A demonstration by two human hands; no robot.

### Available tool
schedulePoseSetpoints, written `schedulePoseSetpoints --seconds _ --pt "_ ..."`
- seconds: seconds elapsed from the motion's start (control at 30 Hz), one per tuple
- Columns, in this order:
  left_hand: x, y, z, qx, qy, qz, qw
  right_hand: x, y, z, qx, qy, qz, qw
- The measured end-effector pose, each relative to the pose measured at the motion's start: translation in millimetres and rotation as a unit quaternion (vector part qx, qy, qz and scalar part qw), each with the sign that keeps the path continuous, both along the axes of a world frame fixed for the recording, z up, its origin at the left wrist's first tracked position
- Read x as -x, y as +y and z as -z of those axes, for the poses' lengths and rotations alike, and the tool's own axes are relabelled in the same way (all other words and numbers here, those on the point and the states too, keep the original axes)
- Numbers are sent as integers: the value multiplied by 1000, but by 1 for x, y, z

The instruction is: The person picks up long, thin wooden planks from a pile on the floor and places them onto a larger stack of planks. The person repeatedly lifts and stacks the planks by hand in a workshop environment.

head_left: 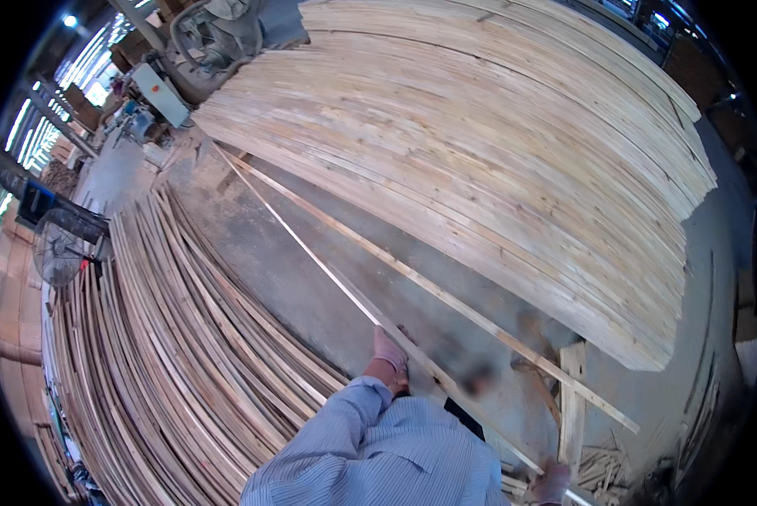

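A long, thin wooden strip [342, 287] slants across the middle, from the far left down to the lower right. My left hand [388, 352] is closed around it near its middle, just ahead of my body. Farther along, by the lower edge, my right hand [551, 482] grips the same strip close to its near end. To the right, a second long wooden strip [458, 310] runs at a slight angle to it, the two converging at the far left. That second strip passes over an upright wooden post [572, 396].
A broad stack of pale planks [446, 143] fills the far right. Many bent strips [176, 320] are piled on the left, beside a fan [58, 253]. A grey control box [161, 94] and machinery stand at the far left. Wood scraps [602, 468] lie at the lower right.
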State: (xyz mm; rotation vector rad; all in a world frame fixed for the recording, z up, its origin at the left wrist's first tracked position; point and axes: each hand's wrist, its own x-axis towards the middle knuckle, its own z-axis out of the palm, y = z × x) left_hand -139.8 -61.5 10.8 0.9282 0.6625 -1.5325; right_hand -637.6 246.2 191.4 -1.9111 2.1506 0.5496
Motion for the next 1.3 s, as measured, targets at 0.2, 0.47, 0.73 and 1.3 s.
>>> schedulePoseSetpoints --seconds 0.2,0.47,0.73,1.3 --pt "4 31 -6 124 28 39 991 45 21 -9 55 26 92 994" --pt "61 48 -40 17 -100 19 995 125 54 0 -56 0 134 989" --pt "106 92 -55 -66 -104 20 992 220 85 69 -167 10 63 984" --pt "140 106 -90 -30 -144 128 981 154 -17 81 -104 -20 -16 994"
